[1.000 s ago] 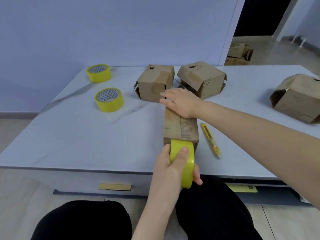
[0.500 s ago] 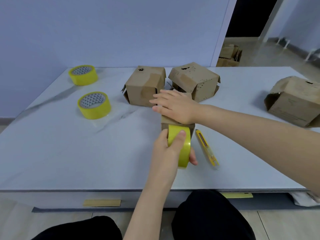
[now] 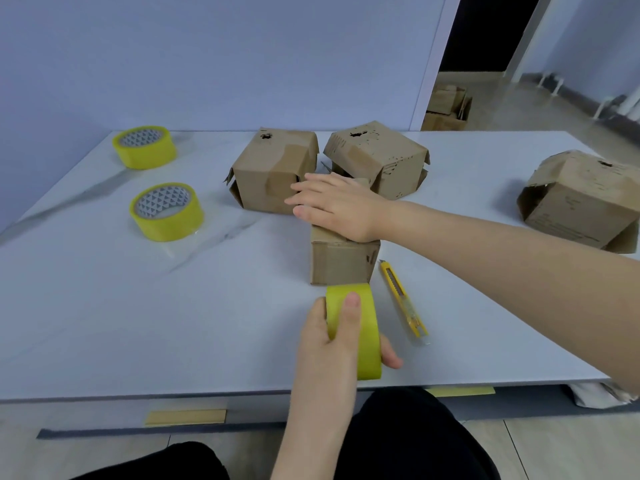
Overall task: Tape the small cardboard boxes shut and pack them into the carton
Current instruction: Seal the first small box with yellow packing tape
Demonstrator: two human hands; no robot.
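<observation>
Yellow tape roll (image 3: 367, 341) gripped in L hand (image 3: 329, 351), just beside small box (image 3: 341, 265); R hand (image 3: 339, 206) pressed flat on top, fingers straight. 3 other boxes (image 3: 273, 174) w/ flaps loose; prob early, nothing packed yet.

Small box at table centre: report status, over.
Left-hand grip holds tape roll at small box near face. Right-hand grip presses flat on its top. Utility knife lies beside box, not blocking.
</observation>
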